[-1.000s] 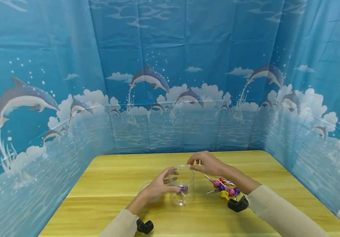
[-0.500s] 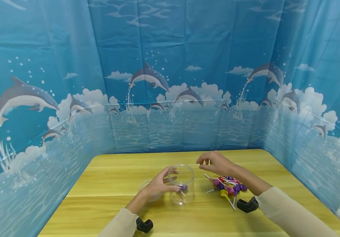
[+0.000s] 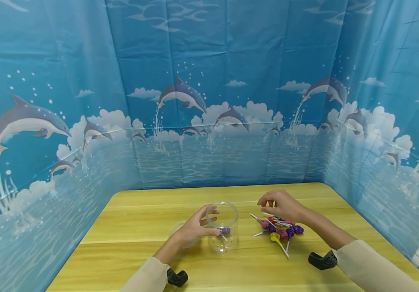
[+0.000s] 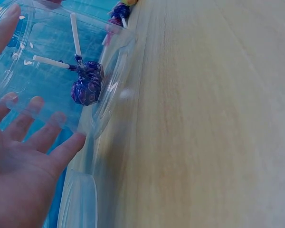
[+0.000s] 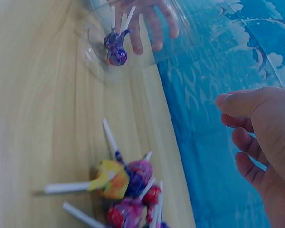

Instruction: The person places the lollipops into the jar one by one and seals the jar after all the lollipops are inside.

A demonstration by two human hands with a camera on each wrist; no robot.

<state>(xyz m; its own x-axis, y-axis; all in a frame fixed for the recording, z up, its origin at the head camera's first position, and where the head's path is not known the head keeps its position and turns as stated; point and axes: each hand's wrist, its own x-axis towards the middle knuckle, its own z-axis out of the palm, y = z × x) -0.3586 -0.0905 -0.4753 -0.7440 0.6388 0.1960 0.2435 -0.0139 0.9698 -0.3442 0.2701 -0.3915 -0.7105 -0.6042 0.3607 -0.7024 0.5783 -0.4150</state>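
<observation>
My left hand point(image 3: 194, 232) holds a clear plastic jar point(image 3: 232, 227) upright on the table, thumb on the near side and fingers round the far side. Purple-wrapped lollipops point(image 4: 88, 83) lie at the jar's bottom, their white sticks pointing up. My right hand point(image 3: 281, 205) hovers above and behind a loose pile of lollipops point(image 3: 284, 234), right of the jar. Its fingers are loosely bent, and nothing shows between them. Wrappers in the pile are purple, pink and red, with one yellow lollipop point(image 5: 111, 179) at the front.
A clear round plastic piece point(image 4: 80, 204), like a lid, lies left of the jar, partly hidden by the left hand. The yellow wood-grain table point(image 3: 136, 227) ends at a blue dolphin curtain point(image 3: 213, 162) behind and at both sides.
My right hand has moved right, from the jar's rim to above the lollipop pile. The left hand and the jar have stayed in place.
</observation>
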